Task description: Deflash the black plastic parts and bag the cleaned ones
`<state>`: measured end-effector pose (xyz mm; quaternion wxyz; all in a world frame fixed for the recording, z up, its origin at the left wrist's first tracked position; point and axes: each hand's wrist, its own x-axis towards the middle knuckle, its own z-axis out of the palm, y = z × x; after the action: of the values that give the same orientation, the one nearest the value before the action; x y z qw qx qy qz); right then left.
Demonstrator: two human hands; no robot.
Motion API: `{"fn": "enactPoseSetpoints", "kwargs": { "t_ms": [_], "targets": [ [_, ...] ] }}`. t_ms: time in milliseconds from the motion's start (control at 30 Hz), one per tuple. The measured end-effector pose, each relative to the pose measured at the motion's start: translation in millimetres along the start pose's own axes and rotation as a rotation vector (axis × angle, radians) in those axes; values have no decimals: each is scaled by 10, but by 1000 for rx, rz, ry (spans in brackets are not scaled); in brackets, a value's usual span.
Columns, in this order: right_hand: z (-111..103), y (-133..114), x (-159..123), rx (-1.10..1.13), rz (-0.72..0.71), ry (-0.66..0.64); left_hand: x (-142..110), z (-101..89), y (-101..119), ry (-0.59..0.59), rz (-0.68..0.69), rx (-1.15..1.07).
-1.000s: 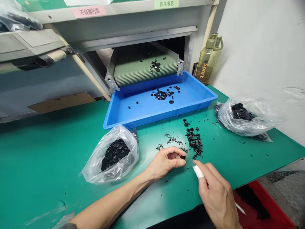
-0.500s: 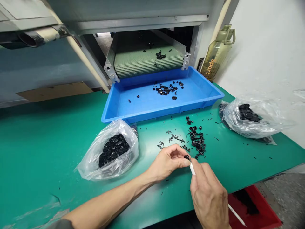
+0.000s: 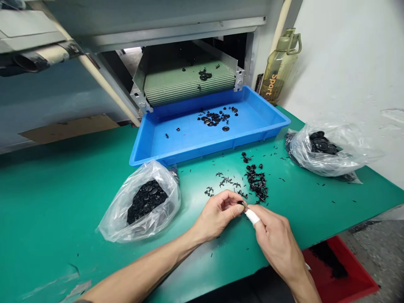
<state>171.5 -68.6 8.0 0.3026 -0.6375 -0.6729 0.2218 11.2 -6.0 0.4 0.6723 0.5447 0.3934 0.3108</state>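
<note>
My left hand (image 3: 217, 213) pinches a small black plastic part (image 3: 241, 203) between thumb and fingers just above the green table (image 3: 63, 185). My right hand (image 3: 274, 235) meets it from the right, its forefinger wrapped in white tape (image 3: 252, 216), and grips a thin white tool whose tail shows behind the palm. Right behind the hands lies a pile of small black parts (image 3: 257, 183) and a few loose sprue pieces (image 3: 225, 181).
A blue tray (image 3: 268, 126) with several black parts sits under a green conveyor belt (image 3: 186, 86). Clear bags of black discs lie at left (image 3: 142, 202) and at right (image 3: 325, 147). An olive bottle (image 3: 279, 67) stands by the wall. A red bin (image 3: 341, 269) is below the table edge.
My right hand has moved left up to my left hand, so the taped fingertip now touches the black part. The camera view shifted slightly.
</note>
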Motion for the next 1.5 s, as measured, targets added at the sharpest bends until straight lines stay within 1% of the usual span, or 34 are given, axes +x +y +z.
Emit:
{"fn": "enactPoseSetpoints", "kwargs": {
  "t_ms": [100, 167, 300, 400, 467, 567, 633, 767, 867, 967, 1033, 1133, 1233, 1300, 1433, 1500],
  "targets": [
    [-38, 54, 35, -85, 45, 59, 5, 29, 23, -1, 10, -7],
    [-31, 115, 26, -159, 65, 141, 11, 43, 47, 1, 5, -23],
    [44, 241, -35, -223, 91, 311, 45, 55, 130, 9, -52, 101],
    [102, 277, -61, -226, 99, 370, 104, 65, 197, 42, -55, 151],
    [119, 277, -61, -232, 98, 385, 159, 74, 220, 65, -20, 152],
    [122, 267, -52, -231, 96, 392, 247, 81, 216, 33, 34, 45],
    [121, 263, -46, -228, 94, 395, 297, 80, 199, 7, 28, -26],
    [123, 257, -55, -215, 76, 413, 348, 75, 172, 21, -6, -100],
    [104, 223, -86, -225, 25, 419, 345, 75, 160, 10, -20, -125],
    [53, 140, -100, -281, -81, 423, 335, 79, 138, -5, -23, -109],
    [16, 80, -76, -336, -143, 402, 333, 81, 113, -23, -19, -102],
    [-1, 33, -4, -404, -151, 355, 323, 77, 79, -55, -7, -78],
    [33, 55, 41, -445, -95, 323, 292, 59, 84, -84, 18, 29],
    [66, 95, 30, -463, -46, 336, 271, 39, 121, -84, 66, 178],
    [106, 189, -41, -463, 8, 379, 302, 12, 225, 0, 268, 542],
    [113, 227, -65, -445, 11, 398, 368, 20, 249, 27, 321, 670]
  ]
}}
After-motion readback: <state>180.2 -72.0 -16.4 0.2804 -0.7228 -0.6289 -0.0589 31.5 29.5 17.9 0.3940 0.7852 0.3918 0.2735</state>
